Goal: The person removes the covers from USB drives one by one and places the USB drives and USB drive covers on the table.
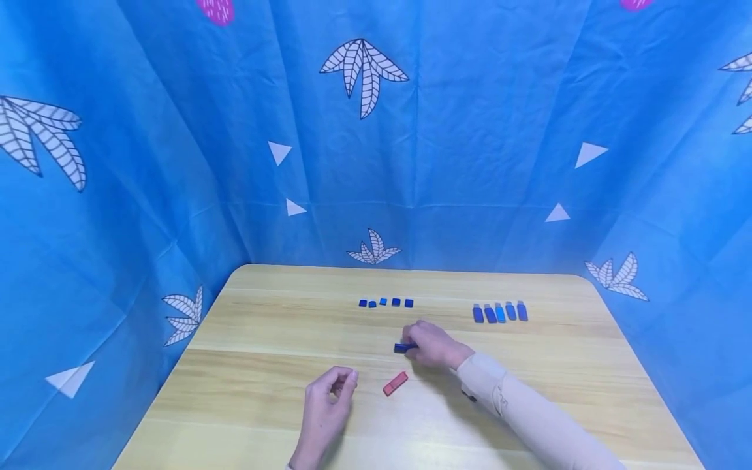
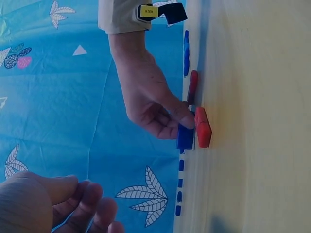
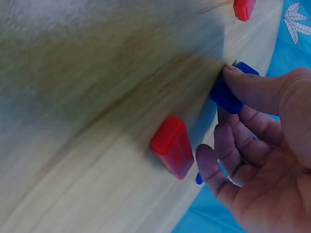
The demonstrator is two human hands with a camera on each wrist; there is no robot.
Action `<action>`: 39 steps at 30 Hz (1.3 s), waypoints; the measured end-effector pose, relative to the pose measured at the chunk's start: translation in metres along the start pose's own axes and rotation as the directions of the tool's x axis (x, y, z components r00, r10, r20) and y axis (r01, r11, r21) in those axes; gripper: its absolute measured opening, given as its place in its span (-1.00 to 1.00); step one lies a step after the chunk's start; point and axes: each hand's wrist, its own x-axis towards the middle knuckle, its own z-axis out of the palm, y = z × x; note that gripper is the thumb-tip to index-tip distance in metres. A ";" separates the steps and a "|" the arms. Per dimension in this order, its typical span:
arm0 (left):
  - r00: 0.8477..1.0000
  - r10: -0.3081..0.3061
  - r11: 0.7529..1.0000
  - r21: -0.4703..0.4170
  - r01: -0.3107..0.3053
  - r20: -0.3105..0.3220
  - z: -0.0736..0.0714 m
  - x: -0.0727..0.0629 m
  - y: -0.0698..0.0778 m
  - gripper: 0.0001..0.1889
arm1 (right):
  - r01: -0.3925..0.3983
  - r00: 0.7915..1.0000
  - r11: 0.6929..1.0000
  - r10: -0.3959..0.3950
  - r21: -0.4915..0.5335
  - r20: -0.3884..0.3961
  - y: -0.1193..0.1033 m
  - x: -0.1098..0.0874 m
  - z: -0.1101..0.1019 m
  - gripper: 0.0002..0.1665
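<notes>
Blue stick (image 3: 227, 97) pinched by right hand (image 1: 433, 346); left hand (image 1: 326, 406) loose; yellow label (image 2: 148, 11) seemingly illegible.

Blue stick (image 3: 225, 98) near red block (image 3: 173, 147)

Blue curtain (image 1: 499, 130) with white leaves (image 1: 369, 68), pale triangles (image 1: 279, 151), around light wooden table (image 1: 247, 385).

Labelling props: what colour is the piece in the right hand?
Dark blue; the piece shows best in the right wrist view.
</notes>
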 end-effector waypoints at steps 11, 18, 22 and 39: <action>0.998 0.060 0.998 0.024 -0.061 0.018 0.004 0.007 0.004 -0.96 | -0.003 0.997 0.976 0.019 0.220 -0.071 -0.001 -0.001 -0.024 -0.86; 0.992 0.121 0.993 0.011 -0.122 0.035 0.010 0.014 0.014 -0.96 | 0.030 0.990 0.962 0.007 0.270 -0.138 -0.011 -0.011 -0.043 -0.72; 0.987 0.159 0.987 0.025 -0.160 0.039 0.013 0.019 0.023 -0.96 | 0.042 0.989 0.948 0.007 0.316 -0.151 -0.020 -0.023 -0.053 -0.70; 0.903 0.403 0.903 0.097 -0.418 0.147 0.018 0.043 0.068 -0.93 | 0.419 0.858 0.898 -0.342 0.137 -0.385 -0.072 -0.076 -0.077 -0.76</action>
